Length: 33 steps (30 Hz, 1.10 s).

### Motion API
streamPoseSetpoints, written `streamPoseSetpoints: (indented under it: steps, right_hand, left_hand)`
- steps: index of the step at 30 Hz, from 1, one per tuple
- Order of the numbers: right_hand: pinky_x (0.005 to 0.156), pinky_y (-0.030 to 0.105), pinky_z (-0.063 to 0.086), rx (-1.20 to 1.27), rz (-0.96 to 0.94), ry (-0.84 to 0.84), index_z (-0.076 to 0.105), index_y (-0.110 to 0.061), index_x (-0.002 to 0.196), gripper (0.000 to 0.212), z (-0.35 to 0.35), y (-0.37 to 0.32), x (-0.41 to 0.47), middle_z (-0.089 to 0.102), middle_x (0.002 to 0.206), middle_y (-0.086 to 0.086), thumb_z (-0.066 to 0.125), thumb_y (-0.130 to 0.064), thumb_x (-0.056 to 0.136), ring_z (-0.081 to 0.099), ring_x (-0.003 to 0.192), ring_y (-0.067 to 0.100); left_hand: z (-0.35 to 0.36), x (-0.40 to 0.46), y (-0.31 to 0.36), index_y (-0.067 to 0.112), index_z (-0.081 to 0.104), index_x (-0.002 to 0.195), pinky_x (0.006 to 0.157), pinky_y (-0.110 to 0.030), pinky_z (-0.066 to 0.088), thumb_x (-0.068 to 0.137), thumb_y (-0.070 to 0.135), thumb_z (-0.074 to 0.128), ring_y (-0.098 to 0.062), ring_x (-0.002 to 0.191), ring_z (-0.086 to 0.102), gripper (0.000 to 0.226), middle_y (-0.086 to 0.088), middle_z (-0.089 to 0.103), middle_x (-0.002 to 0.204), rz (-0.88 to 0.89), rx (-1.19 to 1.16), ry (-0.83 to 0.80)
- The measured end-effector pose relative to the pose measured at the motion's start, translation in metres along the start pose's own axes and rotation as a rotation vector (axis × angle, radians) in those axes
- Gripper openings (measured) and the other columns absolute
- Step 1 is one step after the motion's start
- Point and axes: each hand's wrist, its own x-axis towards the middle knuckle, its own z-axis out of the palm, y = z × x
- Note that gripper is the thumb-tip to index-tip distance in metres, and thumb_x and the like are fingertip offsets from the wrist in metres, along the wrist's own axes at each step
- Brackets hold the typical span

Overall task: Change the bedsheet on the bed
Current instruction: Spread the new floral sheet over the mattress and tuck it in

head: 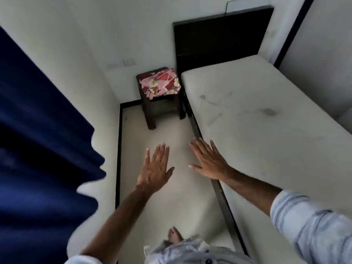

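A bare white mattress (pixel 266 119) with a few stains lies on a dark bed frame (pixel 222 189) at the right, under a dark headboard (pixel 219 39). A folded pink and red floral bedsheet (pixel 160 83) sits on a dark wooden stool (pixel 150 113) beside the head of the bed. My left hand (pixel 155 168) is stretched out flat over the floor, holding nothing. My right hand (pixel 208 161) is also flat with straight fingers, beside the mattress edge, empty.
A dark blue curtain (pixel 38 149) hangs close on the left. A narrow strip of pale floor (pixel 162 202) runs between the left wall and the bed. My bare foot (pixel 174 235) shows at the bottom. White walls surround the corner.
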Motion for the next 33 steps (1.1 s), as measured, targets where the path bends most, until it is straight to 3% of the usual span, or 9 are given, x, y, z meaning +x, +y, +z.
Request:
streamPoseSetpoints:
  steps: [6, 10, 14, 17, 19, 24, 27, 33]
  right_hand:
    - [0.122, 0.056, 0.009, -0.013, 0.112, 0.014, 0.006, -0.014, 0.159, 0.087, -0.027, 0.02, 0.141, 0.01, 0.167, 0.011, 0.029, -0.066, 0.093, 0.01, 0.154, 0.03]
    - [0.123, 0.055, 0.003, 0.023, 0.126, 0.041, 0.004, -0.015, 0.16, 0.094, -0.028, 0.054, 0.239, 0.0, 0.167, 0.01, 0.006, -0.072, 0.085, 0.0, 0.154, 0.029]
    - [0.123, 0.056, -0.001, 0.007, 0.164, 0.043, -0.005, -0.017, 0.16, 0.09, -0.021, 0.101, 0.345, -0.01, 0.167, 0.008, 0.008, -0.074, 0.091, -0.008, 0.154, 0.027]
    - [0.123, 0.056, -0.002, 0.032, 0.185, 0.003, -0.008, -0.019, 0.159, 0.089, -0.026, 0.143, 0.423, -0.011, 0.167, 0.007, 0.006, -0.074, 0.09, -0.01, 0.154, 0.026]
    - [0.122, 0.056, -0.002, 0.029, 0.173, -0.018, -0.007, -0.018, 0.159, 0.094, -0.033, 0.166, 0.469, -0.01, 0.167, 0.007, -0.002, -0.075, 0.084, -0.009, 0.154, 0.027]
    - [0.122, 0.055, -0.001, 0.041, 0.15, -0.087, -0.004, -0.017, 0.159, 0.083, -0.05, 0.213, 0.583, -0.006, 0.167, 0.007, 0.031, -0.061, 0.099, -0.005, 0.154, 0.027]
    - [0.122, 0.055, 0.001, 0.051, 0.127, -0.109, 0.001, -0.017, 0.16, 0.083, -0.047, 0.236, 0.657, -0.002, 0.168, 0.007, 0.036, -0.061, 0.099, -0.002, 0.154, 0.027]
    - [0.123, 0.056, 0.008, 0.086, 0.15, -0.178, 0.006, -0.015, 0.159, 0.084, -0.024, 0.278, 0.802, 0.005, 0.167, 0.008, 0.041, -0.061, 0.098, 0.003, 0.154, 0.029]
  left_hand:
    - [-0.018, 0.135, -0.106, 0.007, 0.013, 0.161, 0.123, -0.057, 0.011, 0.099, 0.057, 0.012, -0.028, 0.156, 0.017, 0.08, -0.012, 0.017, 0.168, 0.101, -0.045, -0.005]
    - [-0.021, 0.235, -0.152, 0.005, 0.027, 0.158, 0.121, -0.06, 0.021, 0.099, 0.054, 0.022, -0.029, 0.152, 0.027, 0.077, -0.014, 0.03, 0.164, 0.148, -0.032, 0.029]
    - [-0.005, 0.337, -0.199, 0.009, 0.011, 0.162, 0.125, -0.056, 0.005, 0.104, 0.053, 0.026, -0.026, 0.157, 0.007, 0.075, -0.01, 0.011, 0.17, 0.156, -0.064, 0.02]
    - [-0.006, 0.417, -0.232, 0.009, 0.014, 0.162, 0.124, -0.055, 0.006, 0.099, 0.056, 0.017, -0.026, 0.157, 0.011, 0.078, -0.01, 0.017, 0.169, 0.159, -0.06, -0.022]
    - [-0.01, 0.466, -0.254, 0.009, 0.011, 0.162, 0.124, -0.054, 0.005, 0.102, 0.052, 0.024, -0.026, 0.157, 0.008, 0.075, -0.01, 0.014, 0.169, 0.162, -0.049, -0.012]
    - [-0.015, 0.578, -0.314, 0.008, 0.002, 0.162, 0.124, -0.051, 0.001, 0.106, 0.048, 0.03, -0.028, 0.157, 0.002, 0.074, -0.01, 0.007, 0.17, 0.087, -0.061, -0.05]
    - [-0.001, 0.645, -0.351, 0.011, 0.003, 0.162, 0.124, -0.051, 0.0, 0.106, 0.051, 0.03, -0.026, 0.157, 0.004, 0.074, -0.008, 0.008, 0.17, 0.072, -0.114, -0.085]
    - [0.035, 0.784, -0.432, 0.011, 0.022, 0.16, 0.123, -0.059, 0.015, 0.106, 0.05, 0.031, -0.033, 0.155, 0.017, 0.067, -0.012, 0.022, 0.167, 0.062, -0.195, -0.161]
